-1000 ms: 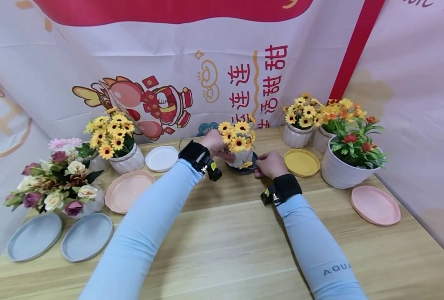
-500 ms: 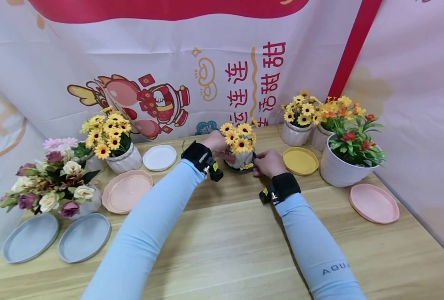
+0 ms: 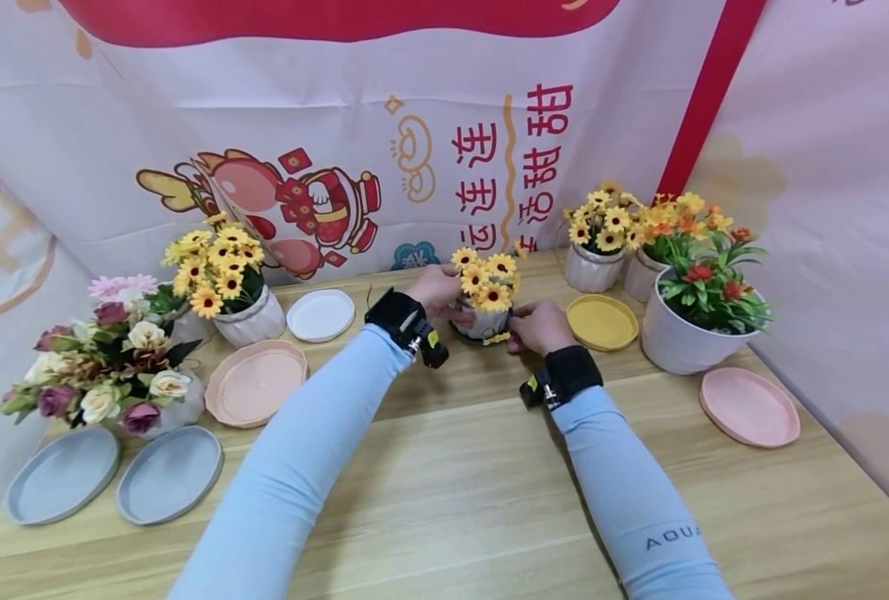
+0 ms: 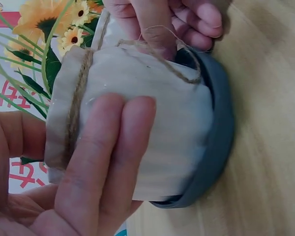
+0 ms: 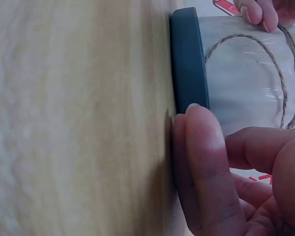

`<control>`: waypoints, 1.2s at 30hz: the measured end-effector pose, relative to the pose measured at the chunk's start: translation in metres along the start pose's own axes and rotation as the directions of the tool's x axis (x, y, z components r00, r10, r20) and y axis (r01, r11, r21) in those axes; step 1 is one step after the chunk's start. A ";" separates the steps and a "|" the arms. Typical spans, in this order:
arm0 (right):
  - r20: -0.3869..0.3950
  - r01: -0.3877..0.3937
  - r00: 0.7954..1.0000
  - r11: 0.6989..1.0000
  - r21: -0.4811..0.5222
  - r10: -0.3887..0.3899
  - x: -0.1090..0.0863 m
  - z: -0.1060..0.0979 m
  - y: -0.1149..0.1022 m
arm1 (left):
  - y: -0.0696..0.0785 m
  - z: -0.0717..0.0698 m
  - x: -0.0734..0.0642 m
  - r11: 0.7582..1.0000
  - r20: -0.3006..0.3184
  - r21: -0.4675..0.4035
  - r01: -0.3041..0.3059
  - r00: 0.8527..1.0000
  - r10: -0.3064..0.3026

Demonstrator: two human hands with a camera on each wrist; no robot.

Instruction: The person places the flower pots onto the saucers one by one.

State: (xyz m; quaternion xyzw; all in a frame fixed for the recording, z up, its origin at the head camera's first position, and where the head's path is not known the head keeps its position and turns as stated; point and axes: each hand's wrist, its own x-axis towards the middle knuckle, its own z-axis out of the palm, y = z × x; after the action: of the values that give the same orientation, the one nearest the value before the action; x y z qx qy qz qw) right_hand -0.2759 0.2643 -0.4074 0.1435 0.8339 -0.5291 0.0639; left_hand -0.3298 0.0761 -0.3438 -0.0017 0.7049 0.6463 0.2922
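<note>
Head view: left hand (image 3: pixel 437 289) curled round the white pot (image 4: pixel 172 118) of yellow flowers (image 3: pixel 493 297), right hand (image 3: pixel 541 327) pinching the rim of the dark saucer (image 5: pixel 189 61) beneath it. Pot base sits inside the saucer's rim, a twine loop (image 5: pixel 277 66) trailing down its side; saucer on the wooden table (image 3: pixel 429 475), between the white saucer (image 3: pixel 320 315) and the yellow saucer (image 3: pixel 601 322). Judged step: seating pot in saucer. Next move seems to call for centring the base, freeing the twine loop, then easing both hands off
</note>
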 end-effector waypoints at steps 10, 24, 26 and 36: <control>0.014 0.004 1.000 1.000 0.001 -0.004 -0.001 0.000 -0.003 | -0.014 -0.002 -0.002 0.993 0.008 -0.032 -0.112 0.994 0.112; 0.024 -0.009 1.000 1.000 -0.012 0.010 -0.004 -0.002 -0.005 | -0.022 -0.001 0.004 0.994 0.004 -0.068 -0.087 0.996 0.088; 0.022 -0.010 1.000 1.000 -0.016 0.010 -0.004 -0.002 -0.005 | -0.023 0.000 0.003 0.993 0.001 -0.074 -0.091 0.996 0.091; 0.019 -0.024 1.000 1.000 -0.015 0.024 -0.004 -0.002 -0.004 | -0.026 -0.002 0.002 0.994 0.015 -0.072 -0.086 0.996 0.087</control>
State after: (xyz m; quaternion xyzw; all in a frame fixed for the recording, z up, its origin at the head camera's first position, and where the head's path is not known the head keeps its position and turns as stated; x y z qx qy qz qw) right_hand -0.2727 0.2636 -0.4024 0.1479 0.8354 -0.5234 0.0794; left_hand -0.3226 0.0712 -0.3687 0.0242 0.6782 0.6830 0.2701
